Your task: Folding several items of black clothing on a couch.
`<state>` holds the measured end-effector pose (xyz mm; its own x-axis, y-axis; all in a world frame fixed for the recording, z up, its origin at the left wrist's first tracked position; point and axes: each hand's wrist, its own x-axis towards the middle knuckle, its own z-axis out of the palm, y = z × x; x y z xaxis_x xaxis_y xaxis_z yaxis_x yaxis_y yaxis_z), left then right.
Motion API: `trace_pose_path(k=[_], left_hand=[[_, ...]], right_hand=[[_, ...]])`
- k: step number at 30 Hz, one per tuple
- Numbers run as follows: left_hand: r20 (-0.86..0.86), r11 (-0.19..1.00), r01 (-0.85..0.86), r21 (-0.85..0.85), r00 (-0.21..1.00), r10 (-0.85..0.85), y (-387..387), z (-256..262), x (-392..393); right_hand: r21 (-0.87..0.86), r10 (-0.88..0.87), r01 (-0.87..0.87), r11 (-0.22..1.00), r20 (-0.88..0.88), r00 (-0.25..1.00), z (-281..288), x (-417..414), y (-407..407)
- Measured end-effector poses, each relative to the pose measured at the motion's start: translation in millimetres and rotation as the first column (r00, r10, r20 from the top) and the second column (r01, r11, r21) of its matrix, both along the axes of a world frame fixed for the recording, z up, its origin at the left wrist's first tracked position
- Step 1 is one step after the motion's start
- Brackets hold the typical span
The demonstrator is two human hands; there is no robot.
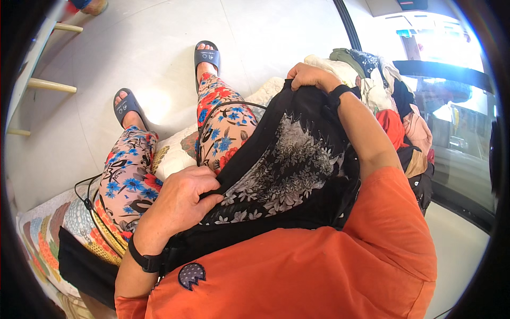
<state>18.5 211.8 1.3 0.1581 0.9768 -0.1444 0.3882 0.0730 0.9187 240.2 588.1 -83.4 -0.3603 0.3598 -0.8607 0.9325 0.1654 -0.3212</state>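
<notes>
A black garment [287, 171] with a grey floral print panel stretches across my lap, its lower part against my orange shirt. My left hand [185, 197] pinches its black border between thumb and fingers, near my thigh. Farther out to the right, my right hand [312, 76] grips the top corner of the same black cloth. The edge between both hands runs fairly straight. Part of the garment's far side is hidden behind my right forearm. A black strap is on each wrist.
A heap of mixed clothes [382, 91] lies at my right, beside a glass panel [458, 131]. I sit on a patterned quilted cover [51, 227]. A thin black cord [85, 195] loops over my legs. Furniture with wooden legs [51, 84] stands at the left.
</notes>
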Motion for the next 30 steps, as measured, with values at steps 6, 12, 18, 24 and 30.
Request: trace_pose_path(k=[6, 12, 18, 24, 30], left_hand=[[-0.035, 1.000, 0.002, 0.030, 0.999, -0.001, -0.8, -0.4, -0.3], [-0.077, 0.996, -0.044, 0.076, 0.996, 0.050, -4.0, 5.1, 3.8], [-0.177, 0.978, -0.130, 0.164, 0.971, 0.159, -14.3, 23.2, 13.0], [-0.262, 0.965, -0.013, 0.262, 0.961, 0.084, -34.2, 60.4, 21.1], [-0.195, 0.980, 0.191, 0.063, 0.965, -0.175, -52.7, 92.5, 35.8]], right_hand=[[0.039, -0.161, 0.171, 0.985, -0.183, 0.970, 5.3, 9.7, -2.8], [-0.018, -0.410, 0.533, 0.846, -0.661, 0.629, 62.3, 45.6, -26.5], [0.176, -0.251, 0.605, 0.776, -0.794, 0.554, 163.2, 118.7, -66.7], [0.298, -0.074, 0.671, 0.678, -0.881, 0.467, 237.6, 197.6, -137.0], [0.273, -0.003, 0.731, 0.625, -0.936, 0.352, 283.7, 264.3, -214.3]])
